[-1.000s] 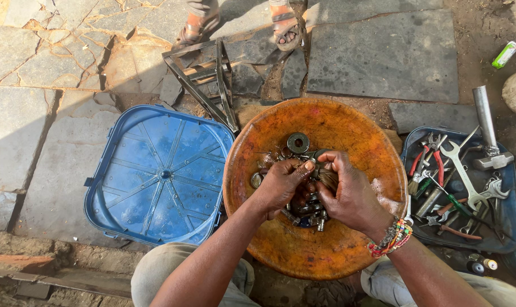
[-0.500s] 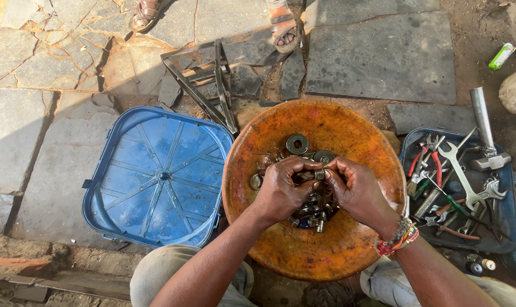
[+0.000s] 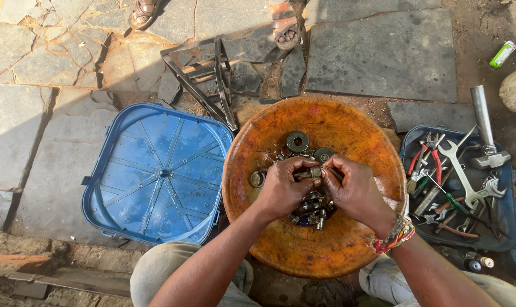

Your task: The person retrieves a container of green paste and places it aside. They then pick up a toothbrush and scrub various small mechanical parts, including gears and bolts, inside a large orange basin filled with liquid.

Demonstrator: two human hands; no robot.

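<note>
A round rusty orange metal pan (image 3: 331,122) sits on the ground between my knees. In its middle lies a heap of small metal parts (image 3: 312,207): nuts, washers and bolts, with a dark ring washer (image 3: 297,141) at the top. My left hand (image 3: 283,190) and my right hand (image 3: 354,190) meet over the heap. Together they pinch a small metal fitting (image 3: 314,171) between the fingertips. A beaded bracelet (image 3: 393,236) circles my right wrist.
A blue plastic lid (image 3: 155,173) lies upside down to the left. A blue tray (image 3: 505,227) with wrenches, pliers and a hammer (image 3: 485,133) sits to the right. A metal frame (image 3: 212,79) lies behind. Another person's sandalled feet (image 3: 283,23) stand at the top.
My hands have lifted off the heap and drawn together, now holding a small fitting between the fingertips. The feet at the top have shifted a little.
</note>
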